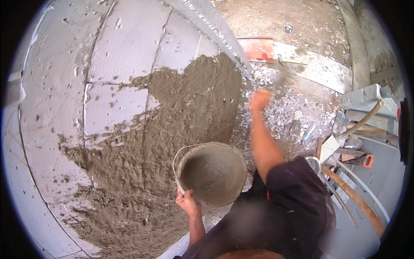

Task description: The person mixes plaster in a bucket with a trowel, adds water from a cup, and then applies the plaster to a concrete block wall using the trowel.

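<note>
My left hand (188, 202) grips the rim of a round bucket (244, 170) coated with grey cement. Wet grey mortar (211, 168) lies inside it, and its thin wire handle (174, 159) leans to the left. Out to the upper right, my right hand (260, 100) is closed, smeared by motion. It holds what looks like a trowel (282, 80), its blade a grey-brown blur. Left of both hands stands a wall of pale blocks (123, 43), with rough wet mortar (189, 103) spread over much of it.
Beyond the wall's edge (224, 36), rubble and white chips (297, 114) litter the ground. Boards (323, 69) lie farther off, one partly red (255, 48). Wooden poles (353, 196), an orange-handled saw (368, 161) and scraps crowd the right side.
</note>
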The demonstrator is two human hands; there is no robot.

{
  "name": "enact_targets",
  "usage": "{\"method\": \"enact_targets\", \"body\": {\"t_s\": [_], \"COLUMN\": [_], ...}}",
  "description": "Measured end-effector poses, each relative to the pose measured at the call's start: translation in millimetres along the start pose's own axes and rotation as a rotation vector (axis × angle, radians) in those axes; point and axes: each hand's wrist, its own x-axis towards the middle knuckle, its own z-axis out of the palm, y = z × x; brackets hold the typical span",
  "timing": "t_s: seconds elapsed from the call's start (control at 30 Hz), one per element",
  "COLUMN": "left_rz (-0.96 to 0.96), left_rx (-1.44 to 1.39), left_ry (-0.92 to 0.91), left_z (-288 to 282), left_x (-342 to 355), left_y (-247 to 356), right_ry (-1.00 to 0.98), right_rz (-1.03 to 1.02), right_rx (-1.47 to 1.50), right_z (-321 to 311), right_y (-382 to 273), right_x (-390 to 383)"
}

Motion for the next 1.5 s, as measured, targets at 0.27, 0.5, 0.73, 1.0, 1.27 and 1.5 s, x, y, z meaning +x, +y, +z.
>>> {"method": "enact_targets", "body": {"t_s": [0.27, 0.5, 0.73, 1.0, 1.27, 1.5], "left_rz": [-0.007, 0.008, 0.38, 0.469, 0.568, 0.698], "left_rx": [0.006, 0.02, 0.057, -0.015, 0.072, -0.012], "left_ry": [0.095, -0.027, -0.306, -0.466, -0.582, -0.802], "left_z": [5.0, 34.2, 79.6, 64.2, 45.0, 38.3], "left_x": [-8.8, 6.1, 10.6, 3.0, -21.6, -37.8], "left_y": [14.6, 24.3, 47.1, 100.6, 123.9, 166.6], "right_ry": [-0.91, -1.467, -1.225, -0.89, -0.946, -1.686], "right_rz": [-0.504, -0.994, -1.386, -1.459, -1.301, -0.482], "right_rx": [0.696, -0.385, -0.908, -0.822, -0.998, -0.833], "right_z": [-120.5, -269.0, -256.7, -291.6, -333.6, -372.3], "right_y": [-204.6, -110.8, -54.3, -90.4, -100.8, -74.0], "right_x": [-226.0, -105.6, -146.7, -172.1, -194.9, -207.7]}}
